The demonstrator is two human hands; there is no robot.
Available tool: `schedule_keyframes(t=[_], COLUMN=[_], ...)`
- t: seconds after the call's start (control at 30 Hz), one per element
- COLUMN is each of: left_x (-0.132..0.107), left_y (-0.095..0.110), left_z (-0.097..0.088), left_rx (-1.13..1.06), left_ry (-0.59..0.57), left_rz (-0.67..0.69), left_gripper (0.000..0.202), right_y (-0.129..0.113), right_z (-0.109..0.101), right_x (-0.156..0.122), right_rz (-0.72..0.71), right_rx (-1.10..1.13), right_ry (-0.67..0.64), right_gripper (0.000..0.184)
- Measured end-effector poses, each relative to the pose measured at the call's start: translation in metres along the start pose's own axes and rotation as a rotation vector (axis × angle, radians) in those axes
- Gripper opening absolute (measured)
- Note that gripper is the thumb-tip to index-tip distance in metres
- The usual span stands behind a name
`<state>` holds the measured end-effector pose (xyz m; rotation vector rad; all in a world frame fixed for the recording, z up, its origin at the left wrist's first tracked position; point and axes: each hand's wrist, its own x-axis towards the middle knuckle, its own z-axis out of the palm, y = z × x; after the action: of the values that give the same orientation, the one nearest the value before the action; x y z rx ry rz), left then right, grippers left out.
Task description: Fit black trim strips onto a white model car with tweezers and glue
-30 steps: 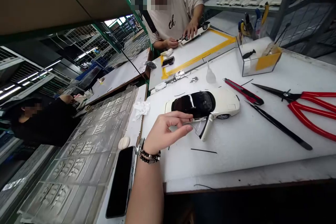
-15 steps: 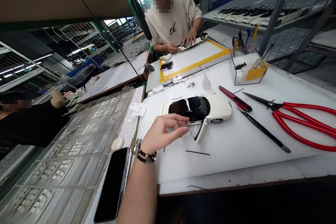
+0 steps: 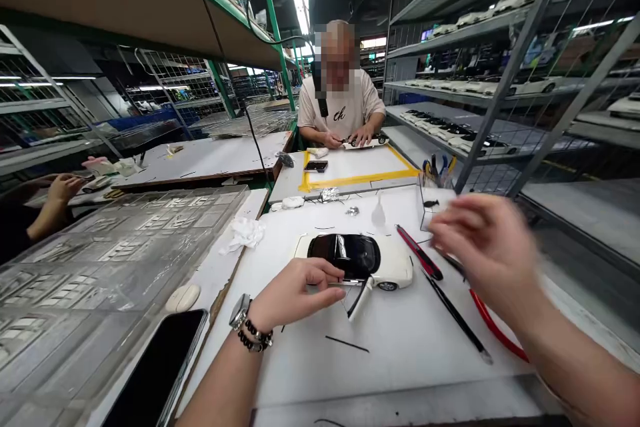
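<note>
A cream model car [image 3: 397,260] with a black roof stands on the white work surface, its near-side door [image 3: 361,299] swung outward. Beside the door opening is my left hand [image 3: 295,290], its thumb apart from the bent fingers. The fingertips reach the car's side; I see nothing held in them. My right hand [image 3: 490,253], smeared by motion, hovers at the right over the tools. Its fingers are too blurred to tell whether they hold anything. Beneath it lie red-handled scissors [image 3: 493,323], mostly hidden, a black pen-like tool [image 3: 457,317] and a red utility knife [image 3: 419,252].
Behind my right hand stands a clear box [image 3: 427,203] with tools. Left are a phone [image 3: 155,367], crumpled tissue [image 3: 245,233] and plastic trays [image 3: 100,267] of parts. Across the table a co-worker [image 3: 343,107] handles another model car. Racks [image 3: 520,60] line the right.
My right hand has come into view from the right, covering much of the scissors. The camera view has tilted up and shifted. My left hand stays by the car door.
</note>
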<state>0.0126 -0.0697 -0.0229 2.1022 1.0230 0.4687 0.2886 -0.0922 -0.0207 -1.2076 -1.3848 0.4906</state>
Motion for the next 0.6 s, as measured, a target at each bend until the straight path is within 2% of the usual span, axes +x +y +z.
schedule_keyframes(t=[0.1, 0.2, 0.27, 0.43, 0.6], left_x=[0.0, 0.0, 0.0, -0.002, -0.001], left_y=[0.0, -0.001, -0.001, 0.0, -0.002], left_z=[0.0, 0.0, 0.0, 0.0, -0.003], left_rx=[0.01, 0.016, 0.013, -0.011, -0.133], left_ry=[-0.005, -0.008, -0.006, 0.007, 0.04], left_rz=[0.014, 0.017, 0.02, 0.053, -0.014], left_gripper=[0.038, 0.039, 0.04, 0.04, 0.04], right_y=[0.029, 0.063, 0.078, 0.091, 0.082], right_z=[0.026, 0.049, 0.058, 0.067, 0.07], right_x=[0.043, 0.075, 0.088, 0.102, 0.097], right_rz=[0.272, 0.371, 0.371, 0.246, 0.123], right_rx=[-0.31, -0.443, -0.479, -0.438, -0.211], right_ry=[-0.18, -0.218, -0.237, -0.322, -0.275], right_gripper=[0.054, 0.075, 0.073, 0.026, 0.032])
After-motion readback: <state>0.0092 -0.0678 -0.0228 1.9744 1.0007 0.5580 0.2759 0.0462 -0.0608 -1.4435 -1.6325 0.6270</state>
